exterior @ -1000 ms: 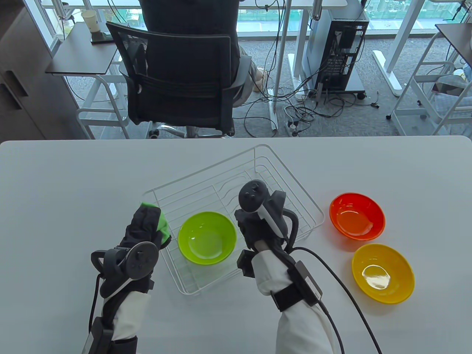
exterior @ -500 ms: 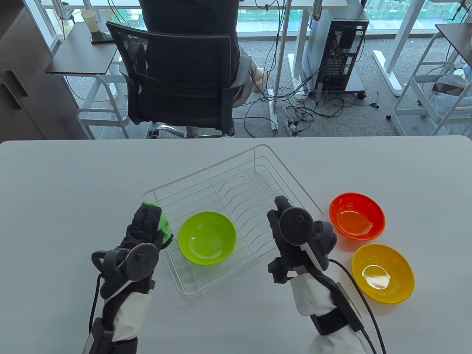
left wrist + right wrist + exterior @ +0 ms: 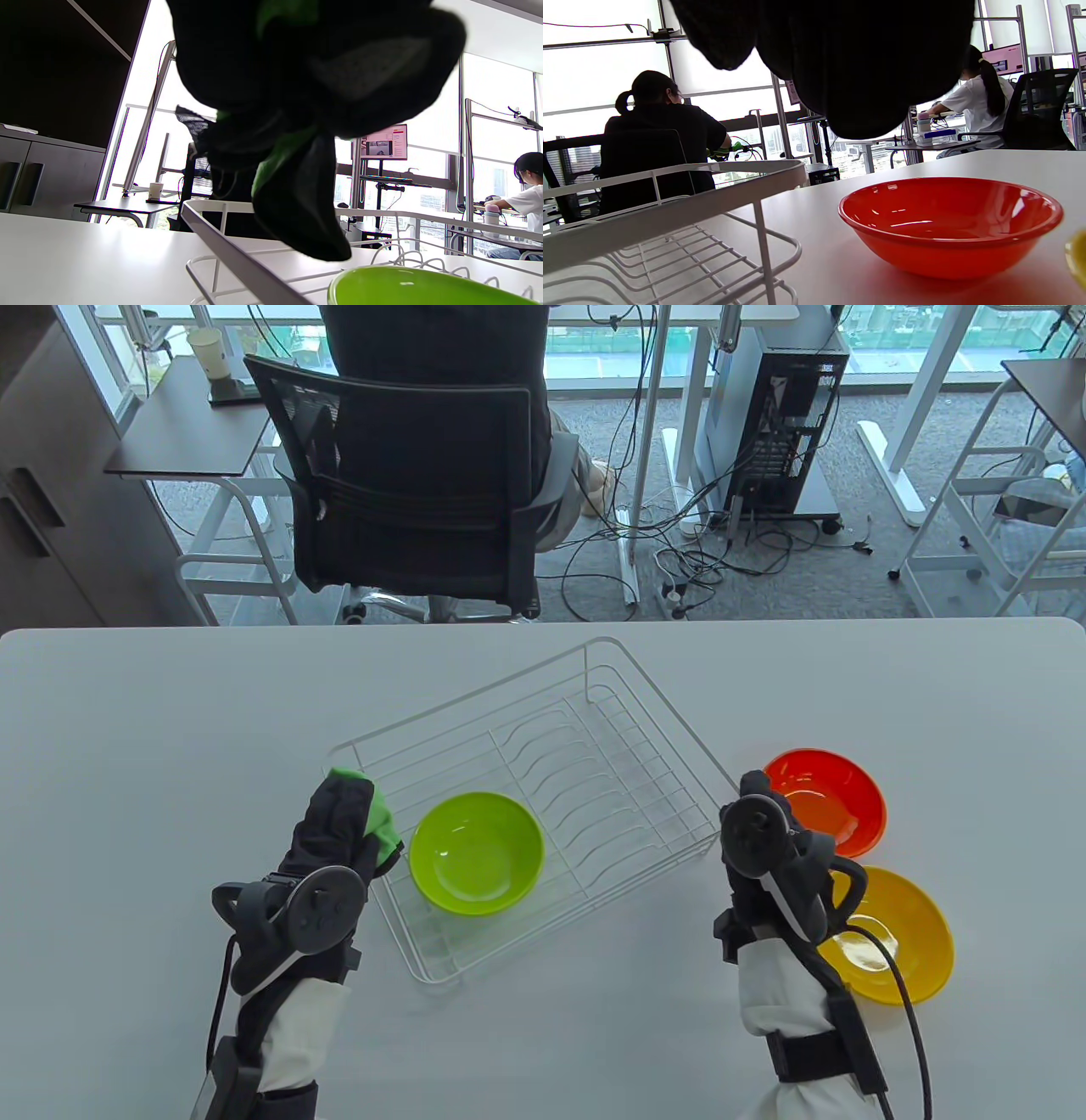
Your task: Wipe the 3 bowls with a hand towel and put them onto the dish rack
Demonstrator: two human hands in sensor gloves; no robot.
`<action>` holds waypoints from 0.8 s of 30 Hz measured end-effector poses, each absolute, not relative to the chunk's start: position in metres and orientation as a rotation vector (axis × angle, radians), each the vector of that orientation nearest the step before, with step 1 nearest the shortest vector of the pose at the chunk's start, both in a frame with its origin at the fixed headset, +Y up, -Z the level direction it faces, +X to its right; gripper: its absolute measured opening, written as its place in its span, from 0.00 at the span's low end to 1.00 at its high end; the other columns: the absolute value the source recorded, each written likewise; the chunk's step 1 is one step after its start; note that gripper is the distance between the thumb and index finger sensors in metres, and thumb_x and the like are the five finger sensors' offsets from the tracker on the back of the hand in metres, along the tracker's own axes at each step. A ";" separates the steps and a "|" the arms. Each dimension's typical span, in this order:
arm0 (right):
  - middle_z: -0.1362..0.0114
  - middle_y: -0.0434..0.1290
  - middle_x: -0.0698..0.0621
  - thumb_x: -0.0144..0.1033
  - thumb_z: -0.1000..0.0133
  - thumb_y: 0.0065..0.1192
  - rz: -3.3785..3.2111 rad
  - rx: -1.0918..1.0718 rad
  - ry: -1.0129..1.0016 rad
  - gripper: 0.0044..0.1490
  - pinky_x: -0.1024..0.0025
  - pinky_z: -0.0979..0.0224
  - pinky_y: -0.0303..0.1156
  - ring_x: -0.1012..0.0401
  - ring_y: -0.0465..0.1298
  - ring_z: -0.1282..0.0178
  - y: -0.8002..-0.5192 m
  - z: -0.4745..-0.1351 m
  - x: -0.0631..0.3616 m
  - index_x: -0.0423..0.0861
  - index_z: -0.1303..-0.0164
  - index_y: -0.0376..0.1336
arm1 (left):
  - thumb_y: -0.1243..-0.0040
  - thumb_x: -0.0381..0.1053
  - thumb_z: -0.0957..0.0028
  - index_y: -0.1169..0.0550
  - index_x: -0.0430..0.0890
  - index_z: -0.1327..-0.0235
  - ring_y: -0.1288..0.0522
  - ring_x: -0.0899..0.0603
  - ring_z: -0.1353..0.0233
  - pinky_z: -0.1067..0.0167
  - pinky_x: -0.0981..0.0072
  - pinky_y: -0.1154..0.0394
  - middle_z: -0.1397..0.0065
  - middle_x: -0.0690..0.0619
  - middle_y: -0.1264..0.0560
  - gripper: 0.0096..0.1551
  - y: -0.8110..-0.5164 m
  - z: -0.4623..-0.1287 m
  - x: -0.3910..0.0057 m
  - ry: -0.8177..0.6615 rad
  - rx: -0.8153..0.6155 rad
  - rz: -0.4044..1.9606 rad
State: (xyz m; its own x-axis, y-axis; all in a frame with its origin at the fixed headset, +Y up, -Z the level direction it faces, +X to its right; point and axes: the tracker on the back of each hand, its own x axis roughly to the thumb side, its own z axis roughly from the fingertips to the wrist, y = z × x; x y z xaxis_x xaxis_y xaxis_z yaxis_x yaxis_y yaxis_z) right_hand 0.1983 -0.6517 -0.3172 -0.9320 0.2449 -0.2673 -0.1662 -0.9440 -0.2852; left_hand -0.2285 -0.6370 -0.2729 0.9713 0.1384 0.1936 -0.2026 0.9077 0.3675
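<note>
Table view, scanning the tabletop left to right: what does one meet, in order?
Left hand gripping the green towel → green bowl in the dish rack → right hand → red bowl; yellow bowl reaches farthest right.

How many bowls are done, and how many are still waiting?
One looks done: the green bowl sits in the dish rack. In hand: the left hand grips the green towel, and the right hand is beside the red bowl, not holding it. Left: the red bowl and the yellow bowl, both on the table.
</note>
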 end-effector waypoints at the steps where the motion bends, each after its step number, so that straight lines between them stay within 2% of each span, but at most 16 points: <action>1: 0.37 0.77 0.38 0.39 0.48 0.68 2.877 -0.497 -0.368 0.36 0.53 0.43 0.79 0.48 0.85 0.45 -0.654 -0.318 0.208 0.40 0.30 0.67 | 0.35 0.45 0.44 0.32 0.42 0.22 0.18 0.33 0.36 0.46 0.60 0.15 0.23 0.32 0.32 0.36 -0.637 -0.273 -0.229 -0.165 0.397 0.180; 5: 0.36 0.77 0.39 0.34 0.48 0.68 2.924 -0.650 -0.286 0.33 0.51 0.40 0.78 0.47 0.84 0.41 -0.662 -0.320 0.242 0.41 0.31 0.68 | 0.35 0.45 0.44 0.32 0.42 0.22 0.18 0.33 0.36 0.46 0.60 0.15 0.23 0.32 0.32 0.36 -0.637 -0.273 -0.229 -0.166 0.395 0.181; 9: 0.31 0.74 0.40 0.32 0.49 0.69 2.971 -0.808 -0.160 0.35 0.49 0.33 0.74 0.45 0.80 0.34 -0.675 -0.320 0.270 0.43 0.29 0.66 | 0.35 0.45 0.44 0.32 0.42 0.22 0.18 0.33 0.36 0.46 0.60 0.16 0.23 0.32 0.32 0.36 -0.639 -0.273 -0.228 -0.168 0.387 0.174; 12: 0.27 0.71 0.39 0.33 0.49 0.69 2.961 -0.889 -0.082 0.38 0.47 0.29 0.70 0.43 0.75 0.29 -0.686 -0.320 0.286 0.43 0.26 0.63 | 0.35 0.45 0.44 0.32 0.42 0.22 0.18 0.33 0.36 0.46 0.60 0.16 0.23 0.31 0.32 0.36 -0.639 -0.273 -0.227 -0.170 0.384 0.172; 24: 0.22 0.65 0.40 0.37 0.50 0.71 2.964 -1.057 0.197 0.45 0.44 0.23 0.62 0.41 0.67 0.21 -0.714 -0.321 0.316 0.44 0.22 0.58 | 0.35 0.45 0.44 0.32 0.42 0.22 0.18 0.33 0.36 0.46 0.60 0.16 0.23 0.32 0.32 0.36 -0.639 -0.274 -0.225 -0.176 0.371 0.161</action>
